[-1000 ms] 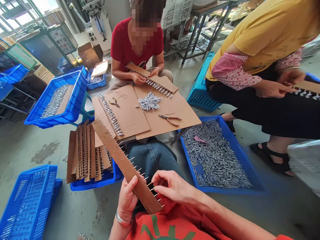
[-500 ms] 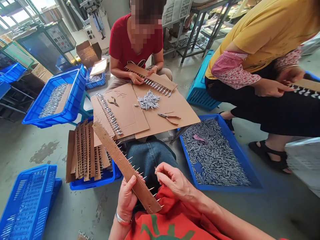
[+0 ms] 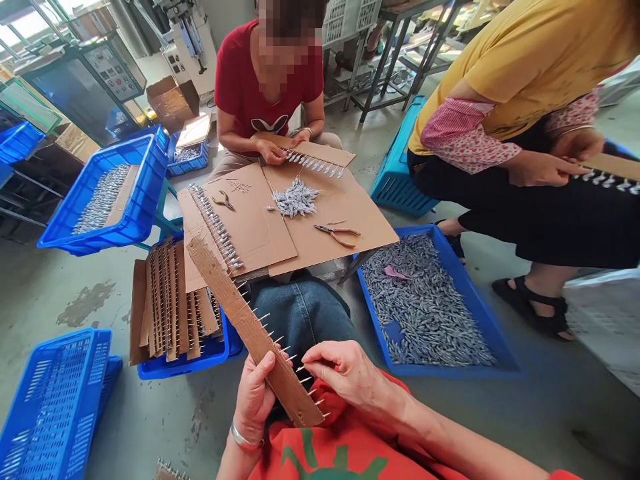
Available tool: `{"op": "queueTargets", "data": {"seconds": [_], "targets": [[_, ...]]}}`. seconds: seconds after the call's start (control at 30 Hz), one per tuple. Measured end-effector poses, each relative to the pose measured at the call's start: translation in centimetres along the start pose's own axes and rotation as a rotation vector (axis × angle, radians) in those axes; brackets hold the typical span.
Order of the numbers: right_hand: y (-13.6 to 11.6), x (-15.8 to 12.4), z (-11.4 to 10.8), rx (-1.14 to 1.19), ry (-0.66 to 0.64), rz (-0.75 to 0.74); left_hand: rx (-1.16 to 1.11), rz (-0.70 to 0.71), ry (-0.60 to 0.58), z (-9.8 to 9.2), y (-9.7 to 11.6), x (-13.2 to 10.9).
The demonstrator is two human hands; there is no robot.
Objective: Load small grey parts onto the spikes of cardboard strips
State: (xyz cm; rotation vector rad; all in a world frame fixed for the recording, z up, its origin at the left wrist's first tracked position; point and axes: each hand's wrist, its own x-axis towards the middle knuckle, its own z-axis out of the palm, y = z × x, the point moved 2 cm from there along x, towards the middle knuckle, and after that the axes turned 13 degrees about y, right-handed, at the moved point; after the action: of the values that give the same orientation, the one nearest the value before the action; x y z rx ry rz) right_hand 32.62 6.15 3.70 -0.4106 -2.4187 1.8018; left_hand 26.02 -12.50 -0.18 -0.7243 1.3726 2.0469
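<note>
My left hand (image 3: 256,387) grips a long brown cardboard strip (image 3: 235,307) near its lower end, thumb on the flat face. Thin pale pins (image 3: 265,317) stick out in a row along the strip's right edge. My right hand (image 3: 345,373) is pinched at that edge, its fingertips on one thin pin (image 3: 299,369) in the lower part of the row. The strip slants up and away over my lap, its far end in front of the cardboard-covered table (image 3: 270,247).
On the table lie pliers (image 3: 340,235), smaller pliers (image 3: 223,201) and a pile of grey spindle-shaped pieces (image 3: 295,199). A blue tray (image 3: 367,293) of such pieces stands right; a blue crate (image 3: 185,369) of pinned strips left. Two co-workers (image 3: 270,80) sit opposite and right.
My right hand has moved down and left to the strip's edge. A pin now shows at its fingertips, where the row had a gap. My left hand keeps its hold.
</note>
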Motion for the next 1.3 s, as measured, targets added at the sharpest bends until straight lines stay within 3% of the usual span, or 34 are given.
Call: {"op": "queueTargets", "data": {"seconds": [0.83,1.3], "targets": [[-0.5,-0.7,0.5,-0.072,0.021,0.037,0.024,0.032,0.015,0.4,0.0,-0.2],[-0.4,-0.8,1.8,0.101,0.075,0.287,0.021,0.126,0.057,1.4,-0.1,-1.4]]}}
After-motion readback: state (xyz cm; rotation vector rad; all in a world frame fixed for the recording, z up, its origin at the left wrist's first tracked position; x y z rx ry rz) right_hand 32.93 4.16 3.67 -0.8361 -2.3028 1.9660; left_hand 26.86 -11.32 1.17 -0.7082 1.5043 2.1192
